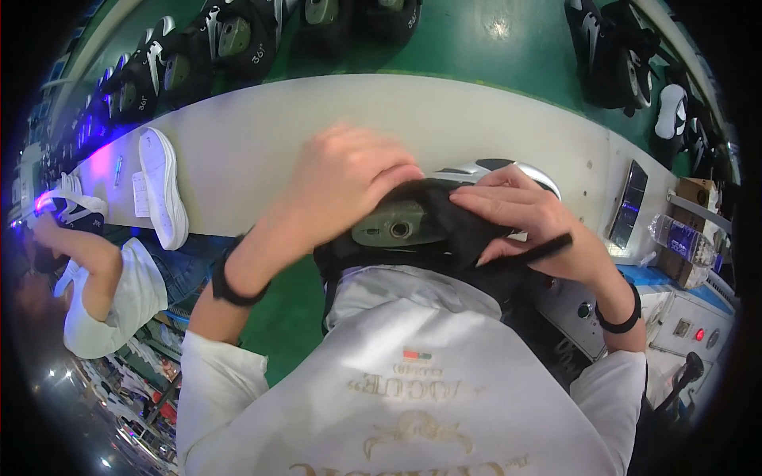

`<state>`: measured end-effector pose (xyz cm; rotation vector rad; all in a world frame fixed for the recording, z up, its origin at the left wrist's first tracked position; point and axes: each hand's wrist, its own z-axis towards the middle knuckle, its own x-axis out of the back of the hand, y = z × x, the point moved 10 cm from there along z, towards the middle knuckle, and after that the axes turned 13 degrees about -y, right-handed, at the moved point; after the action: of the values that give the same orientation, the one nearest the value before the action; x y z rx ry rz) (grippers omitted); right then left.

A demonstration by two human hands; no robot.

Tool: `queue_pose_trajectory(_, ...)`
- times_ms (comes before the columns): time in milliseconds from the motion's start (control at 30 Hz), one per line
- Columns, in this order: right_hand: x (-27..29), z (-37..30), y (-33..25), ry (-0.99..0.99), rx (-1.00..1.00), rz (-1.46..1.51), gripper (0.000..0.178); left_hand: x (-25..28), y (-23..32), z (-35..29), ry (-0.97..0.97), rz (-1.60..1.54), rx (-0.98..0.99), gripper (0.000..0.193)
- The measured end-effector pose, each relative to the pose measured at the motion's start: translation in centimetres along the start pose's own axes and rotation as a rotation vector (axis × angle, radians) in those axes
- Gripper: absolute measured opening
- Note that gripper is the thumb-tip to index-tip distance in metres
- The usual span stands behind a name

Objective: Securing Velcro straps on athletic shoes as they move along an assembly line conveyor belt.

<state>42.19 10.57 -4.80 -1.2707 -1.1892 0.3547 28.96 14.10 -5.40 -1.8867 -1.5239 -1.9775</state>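
Close to my body, at the bench's near edge, is a black shoe upper (448,226). Inside its opening shows the greenish top of a shoe last (413,224) with a round metal-rimmed hole. A silver-and-white part of the shoe (536,176) shows behind my right hand. My left hand (349,174) is closed at the upper's left rim, its thumb along the black edge; its back and knuckles are smeared by motion. With its fingers and thumb, my right hand (520,218) pinches the black fabric on the right. A black strip sticks out beside that hand.
On the pale bench (254,119) lie a white shoe sole (164,190) at left and a phone (629,202) at right. Black shoes on lasts (238,40) line the green surface beyond. Another person (119,285) works at left. A control box (683,329) stands at right.
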Motion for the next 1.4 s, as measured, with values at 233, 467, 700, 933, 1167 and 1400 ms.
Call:
queue_pose_trajectory(233,0.1,0.4,0.1,0.012,-0.048,0.013,0.072,-3.6,6.5,-6.6,0.065,-0.225,-0.033,0.015)
queue_pose_trajectory(467,-0.1,1.0,-0.5,0.138,-0.09,-0.298,0.056,-3.6,5.4,-5.4,-0.244,-0.339,-0.231,0.021)
queue_pose_trajectory(700,-1.0,2.1,-1.4,0.092,-0.025,-0.354,0.047,-0.7,2.7,-2.4,0.136,-0.274,-0.211,0.048)
queue_pose_trajectory(933,-1.7,2.7,-0.9,0.145,-0.033,-0.248,0.053,-1.1,3.4,-1.7,0.204,-0.111,-0.215,0.041)
queue_pose_trajectory(1167,0.2,-4.6,-2.2,-0.078,-0.086,0.16,0.053,-0.4,3.6,-2.4,0.345,-0.149,-0.295,0.038)
queue_pose_trajectory(1400,2.1,1.9,3.9,0.193,-0.451,0.512,0.01,-1.1,3.8,-2.8,0.303,-0.119,-0.35,0.037)
